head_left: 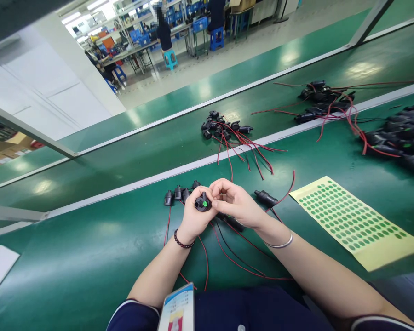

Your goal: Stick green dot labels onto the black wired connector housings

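My left hand (197, 214) is wrapped round a small black pump (200, 203), whose nozzle end faces me and bears a round green sticker (204, 203). Close against it, my right hand (232, 202) has its fingers curled, thumb and fingertips meeting at the pump's right side; whatever they pinch is hidden. Behind and left of my hands stand several similar black pumps (168, 198) with red wires. Another pump (266, 198) lies just beyond my right wrist, and one more (235, 223) is partly covered below my right hand. A yellowish sheet (388, 260) carries rows of green stickers on the right.
Clusters of wired pumps lie on the green surface beyond the pale strip, one cluster (216, 126) in the middle and another (319, 99) farther right. A large dark pile (409, 133) sits at the right edge. A white flat object (0, 269) lies far left.
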Demonstrator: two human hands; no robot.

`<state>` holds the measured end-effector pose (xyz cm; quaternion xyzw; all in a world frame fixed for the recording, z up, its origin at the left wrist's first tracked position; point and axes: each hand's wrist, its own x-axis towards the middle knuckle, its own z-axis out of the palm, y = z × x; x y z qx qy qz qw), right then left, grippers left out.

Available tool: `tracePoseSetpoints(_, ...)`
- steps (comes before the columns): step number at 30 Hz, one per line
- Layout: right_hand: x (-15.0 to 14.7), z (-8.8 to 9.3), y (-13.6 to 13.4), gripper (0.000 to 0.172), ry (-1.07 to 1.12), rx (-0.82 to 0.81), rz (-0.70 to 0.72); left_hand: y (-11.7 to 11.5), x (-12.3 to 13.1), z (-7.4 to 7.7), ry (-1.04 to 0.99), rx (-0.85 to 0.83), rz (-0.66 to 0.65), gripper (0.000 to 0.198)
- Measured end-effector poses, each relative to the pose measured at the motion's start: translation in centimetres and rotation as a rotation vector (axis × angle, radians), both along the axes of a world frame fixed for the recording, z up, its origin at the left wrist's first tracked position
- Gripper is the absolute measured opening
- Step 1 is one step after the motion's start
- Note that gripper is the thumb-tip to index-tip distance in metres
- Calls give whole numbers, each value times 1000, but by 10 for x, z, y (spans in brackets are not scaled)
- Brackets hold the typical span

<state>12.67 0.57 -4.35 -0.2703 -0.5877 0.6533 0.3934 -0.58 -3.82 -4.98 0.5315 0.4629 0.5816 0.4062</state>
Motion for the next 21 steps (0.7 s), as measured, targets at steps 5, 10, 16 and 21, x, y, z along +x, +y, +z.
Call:
tracePoseSetpoints(5, -1, 0, -1, 22, -44, 37, -30, 0, 1, -2, 39, 4, 15, 29)
tracePoseSetpoints(10, -1, 0, -1, 22, -72, 59, -42, 1, 1, -4, 144, 38, 60, 19)
tracePoseSetpoints(16, -1, 3, -2, 22, -104, 77, -51, 0, 2, -6, 291, 94, 140, 12)
tracePoseSetpoints(21, -1, 4, -3, 21, -145, 142, -58, -2, 6, -8, 428, 164, 231, 15)
